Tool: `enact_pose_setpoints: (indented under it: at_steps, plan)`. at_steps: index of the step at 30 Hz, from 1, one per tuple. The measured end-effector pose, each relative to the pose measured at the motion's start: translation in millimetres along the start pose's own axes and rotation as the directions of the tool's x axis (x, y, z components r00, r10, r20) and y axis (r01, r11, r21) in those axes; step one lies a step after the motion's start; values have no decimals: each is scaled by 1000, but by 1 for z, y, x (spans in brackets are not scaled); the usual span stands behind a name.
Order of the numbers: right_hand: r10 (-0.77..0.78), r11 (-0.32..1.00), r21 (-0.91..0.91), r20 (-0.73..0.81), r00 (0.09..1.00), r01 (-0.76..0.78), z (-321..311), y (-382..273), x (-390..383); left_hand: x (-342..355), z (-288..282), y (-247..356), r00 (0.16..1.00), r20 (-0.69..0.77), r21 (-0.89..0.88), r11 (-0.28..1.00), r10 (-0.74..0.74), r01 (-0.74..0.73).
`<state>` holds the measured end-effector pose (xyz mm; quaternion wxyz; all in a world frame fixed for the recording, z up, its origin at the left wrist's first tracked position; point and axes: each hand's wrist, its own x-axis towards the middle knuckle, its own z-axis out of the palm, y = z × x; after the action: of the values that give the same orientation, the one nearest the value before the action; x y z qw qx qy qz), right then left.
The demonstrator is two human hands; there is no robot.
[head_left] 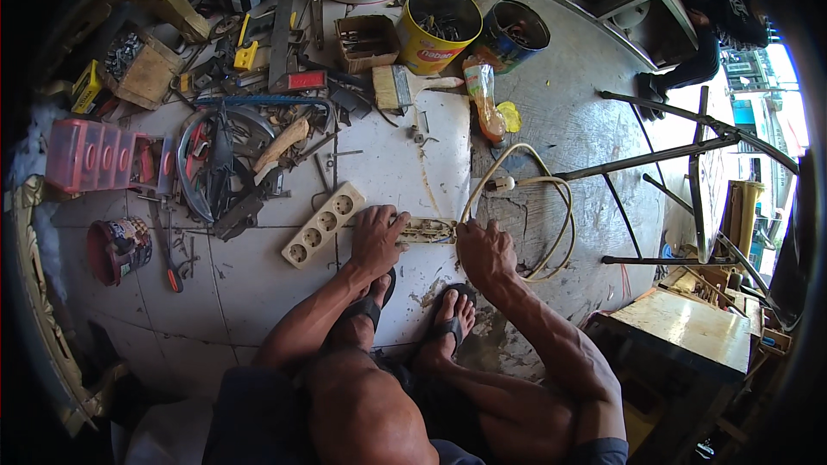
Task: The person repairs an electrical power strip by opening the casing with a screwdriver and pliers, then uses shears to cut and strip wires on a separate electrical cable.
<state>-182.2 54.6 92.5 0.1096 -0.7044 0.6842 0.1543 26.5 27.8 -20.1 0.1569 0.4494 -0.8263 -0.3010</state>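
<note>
An opened power strip base (pixel 431 231), cream with metal contacts showing inside, lies on the tiled floor between my hands. My left hand (pixel 376 243) grips its left end, the thumb against the near edge. At the other end, where the cord enters, my right hand (pixel 488 252) is closed with fingers curled over it; whether it also pinches the cord is hidden. The cream cord (pixel 572 226) loops out to the right, and its plug (pixel 502 183) rests on the concrete. Beside my left hand sits the separate socket cover (pixel 324 225), face up with several round sockets.
Wire coils and tools (pixel 220 159) crowd the floor at left, near red drawers (pixel 86 155) and a screwdriver (pixel 174 278). A paintbrush (pixel 394 89), yellow bucket (pixel 437 56) and bottle (pixel 485 103) stand or lie ahead. Right: a metal frame (pixel 655 159), a bench (pixel 680 327) and another person (pixel 715 9).
</note>
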Motion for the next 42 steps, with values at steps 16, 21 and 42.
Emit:
enact_pose_setpoints:
  at_steps: [16, 21, 42]
  plan:
    - [173, 984, 12, 212, 962, -180, -7, -2, 4, 1, 2, -1, 999, 30, -19, 1000, -20, 20]
    - [463, 845, 198, 198, 864, -497, -15, -9, 9, 1, 1, -4, 1000, 23, -3, 1000, -22, 22]
    - [228, 971, 16, 213, 950, -237, 6, 6, -3, 0, -4, 0, 1000, 15, 8, 1000, -17, 17]
